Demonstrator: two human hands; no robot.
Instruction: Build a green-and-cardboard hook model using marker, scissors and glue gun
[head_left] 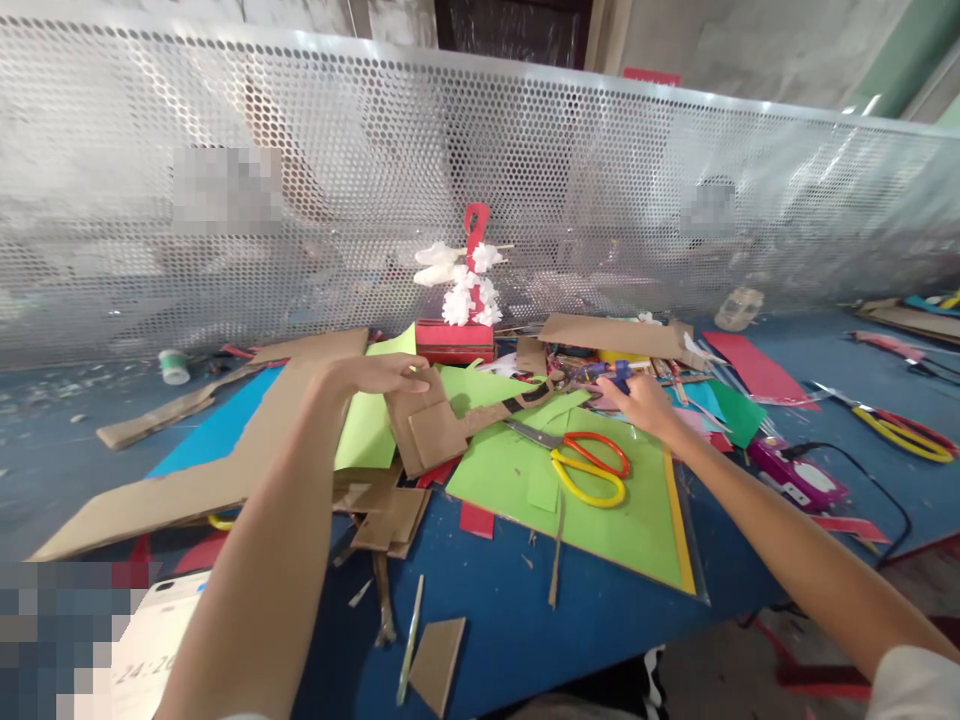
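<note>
My left hand (386, 374) pinches the top edge of a folded cardboard piece (429, 430), from which a narrow cardboard strip with a dark band runs out to the right. My right hand (643, 402) is closed around a blue glue gun (613, 372), its tip pointing left, close to the far end of that strip. Beneath them lie light green paper sheets (495, 480). Scissors with one red and one yellow handle (592, 470) rest on the green paper, between my hands and me.
A red stand with white paper flowers (480, 290) rises before a perforated metal screen (360, 180). Cardboard sheets (292, 410) lie left. At right are a purple power strip (799, 478), more scissors (907, 432) and a clear jar (739, 309). Cardboard scraps (437, 665) lie near the front edge.
</note>
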